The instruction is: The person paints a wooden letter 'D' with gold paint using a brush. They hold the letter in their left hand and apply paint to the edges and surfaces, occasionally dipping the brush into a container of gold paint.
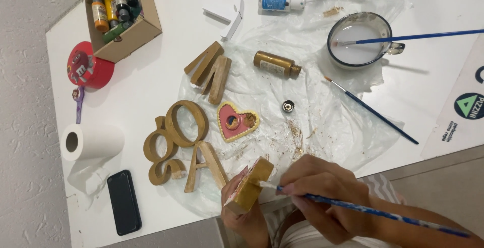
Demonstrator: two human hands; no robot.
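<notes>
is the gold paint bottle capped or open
Open and lying on its side: the gold paint bottle shows a bare neck, and its small round cap sits apart on the plastic sheet.

Bare hands (322, 192) — striped clothing beneath

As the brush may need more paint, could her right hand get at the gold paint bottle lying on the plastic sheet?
Probably yes: the gold paint bottle lies uncapped on its side with only bare plastic sheet between it and the right hand, though that hand holds a blue paintbrush.

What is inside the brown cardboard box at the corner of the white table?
The brown cardboard box holds small paint bottles with orange, yellow, green and dark colours. Its flaps and walls hide their lower parts and the bottom.
</notes>
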